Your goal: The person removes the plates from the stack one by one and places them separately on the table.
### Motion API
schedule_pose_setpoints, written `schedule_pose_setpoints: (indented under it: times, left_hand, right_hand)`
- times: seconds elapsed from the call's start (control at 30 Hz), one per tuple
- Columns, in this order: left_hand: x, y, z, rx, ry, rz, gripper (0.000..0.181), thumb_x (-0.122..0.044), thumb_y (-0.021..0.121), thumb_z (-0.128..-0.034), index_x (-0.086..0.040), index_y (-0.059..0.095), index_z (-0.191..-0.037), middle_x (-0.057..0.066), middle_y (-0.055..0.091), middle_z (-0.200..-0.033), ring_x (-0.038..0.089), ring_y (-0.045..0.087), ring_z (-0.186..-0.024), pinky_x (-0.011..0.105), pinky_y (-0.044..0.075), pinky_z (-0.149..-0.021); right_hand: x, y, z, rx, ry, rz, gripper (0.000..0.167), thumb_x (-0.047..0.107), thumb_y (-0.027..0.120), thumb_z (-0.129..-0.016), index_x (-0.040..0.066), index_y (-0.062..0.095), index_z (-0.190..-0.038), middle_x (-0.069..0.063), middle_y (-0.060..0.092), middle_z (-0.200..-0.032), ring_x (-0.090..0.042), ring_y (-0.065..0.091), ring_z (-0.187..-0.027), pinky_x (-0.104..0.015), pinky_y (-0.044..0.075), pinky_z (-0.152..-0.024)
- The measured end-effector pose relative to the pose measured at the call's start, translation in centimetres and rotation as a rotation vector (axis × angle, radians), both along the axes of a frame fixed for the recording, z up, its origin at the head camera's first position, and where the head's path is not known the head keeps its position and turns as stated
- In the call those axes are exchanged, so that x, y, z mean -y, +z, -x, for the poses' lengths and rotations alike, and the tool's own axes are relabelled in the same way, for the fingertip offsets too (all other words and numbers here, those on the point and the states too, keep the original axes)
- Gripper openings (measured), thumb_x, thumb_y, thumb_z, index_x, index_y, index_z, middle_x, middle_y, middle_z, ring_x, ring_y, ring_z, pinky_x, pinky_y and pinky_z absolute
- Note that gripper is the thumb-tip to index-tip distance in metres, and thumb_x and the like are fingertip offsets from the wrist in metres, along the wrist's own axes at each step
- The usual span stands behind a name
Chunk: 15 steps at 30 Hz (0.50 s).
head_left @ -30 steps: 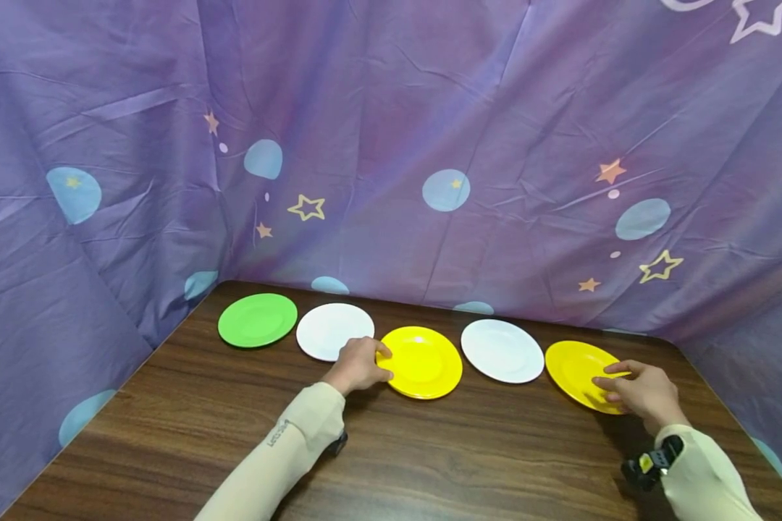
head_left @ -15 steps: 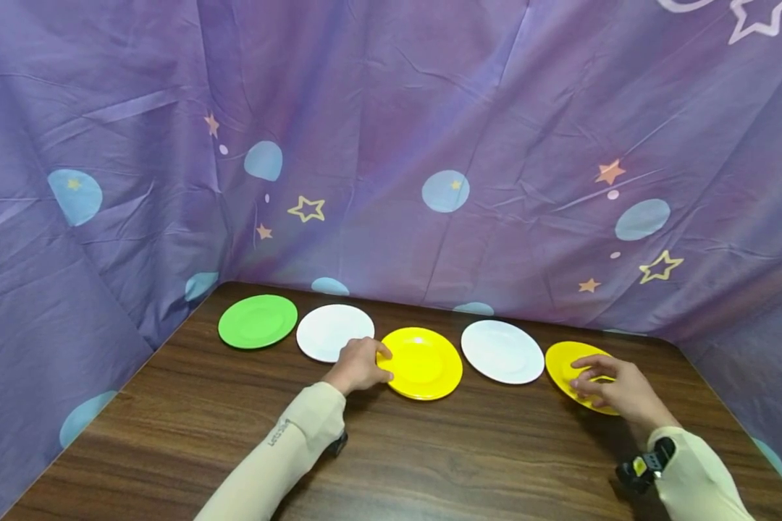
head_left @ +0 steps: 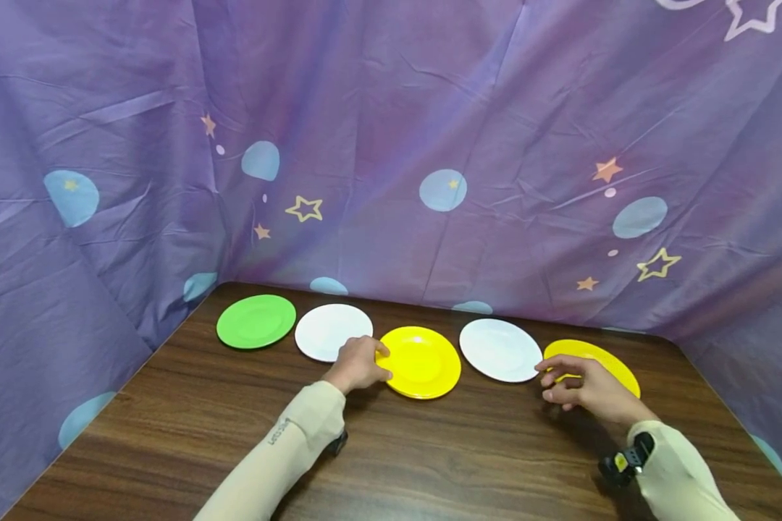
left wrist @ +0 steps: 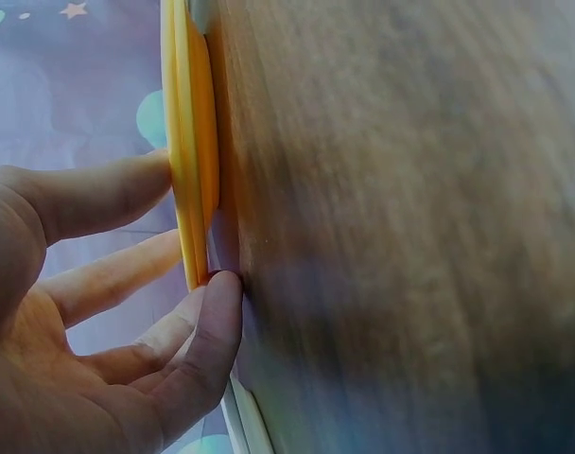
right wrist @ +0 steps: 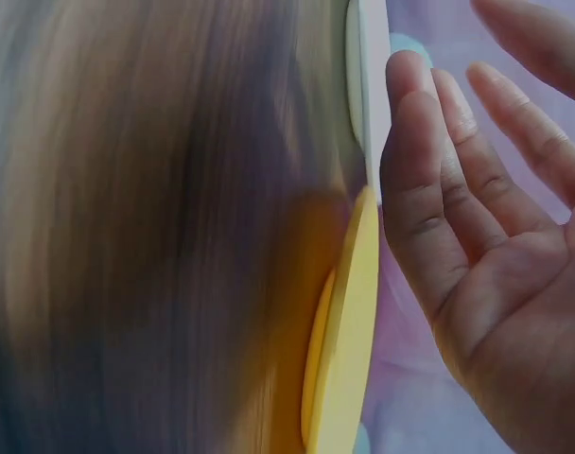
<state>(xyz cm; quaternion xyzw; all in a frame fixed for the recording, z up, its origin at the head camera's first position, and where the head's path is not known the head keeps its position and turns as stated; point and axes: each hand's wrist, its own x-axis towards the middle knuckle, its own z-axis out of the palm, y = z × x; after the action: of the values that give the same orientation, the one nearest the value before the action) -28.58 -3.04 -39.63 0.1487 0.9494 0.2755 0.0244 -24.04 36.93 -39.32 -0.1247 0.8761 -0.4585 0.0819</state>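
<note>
My left hand (head_left: 357, 363) is at the left edge of the middle yellow plate (head_left: 423, 362), thumb and fingertips on its rim. In the left wrist view, this yellow plate (left wrist: 185, 113) shows layered edges, perhaps more than one plate; one fingertip reaches to its underside near the table. My right hand (head_left: 583, 387) hovers in front of the right-hand yellow plate (head_left: 615, 369), partly covering it. Its loosely bent fingertips come close to the right-hand white plate (head_left: 500, 351). Nothing lies in the right hand (right wrist: 496, 218) in the right wrist view.
A green plate (head_left: 256, 321) and another white plate (head_left: 332, 331) lie at the left of the row. All rest on a brown wooden table (head_left: 443, 463). A purple patterned cloth (head_left: 365, 145) hangs behind it.
My right hand has moved left from the right-hand yellow plate, away from its right part, toward the neighbouring white plate. My left hand stays at the middle yellow plate. The plates have not visibly moved.
</note>
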Motion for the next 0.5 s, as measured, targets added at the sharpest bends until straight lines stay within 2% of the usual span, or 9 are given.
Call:
schedule_pose_setpoints:
  times: [0.27,0.5]
  left_hand:
    - [-0.1,0.0,0.0,0.033,0.014,-0.011,0.041,-0.017,0.084,-0.0801,-0.002,0.073,-0.116,0.016,0.072,-0.121,0.034,0.063,-0.114,0.046,0.048,-0.102]
    - [-0.1,0.0,0.2,0.022,0.017,-0.007,0.042,-0.017,0.084,-0.0804,-0.001,0.073,-0.118,0.016,0.072,-0.122,0.035,0.062,-0.117,0.046,0.049,-0.104]
  right_hand:
    - [2.7,-0.3,0.8,-0.029,0.068,0.032,0.05,0.005,0.075,-0.085,-0.011,0.055,-0.128,-0.017,0.062,-0.098,-0.015,0.067,-0.073,-0.031,0.058,-0.062]
    - [5.2,-0.6,1.6,-0.014,0.072,0.04,0.046,0.005,0.074,-0.085,-0.01,0.057,-0.125,-0.013,0.063,-0.095,-0.019,0.071,-0.075,-0.033,0.06,-0.065]
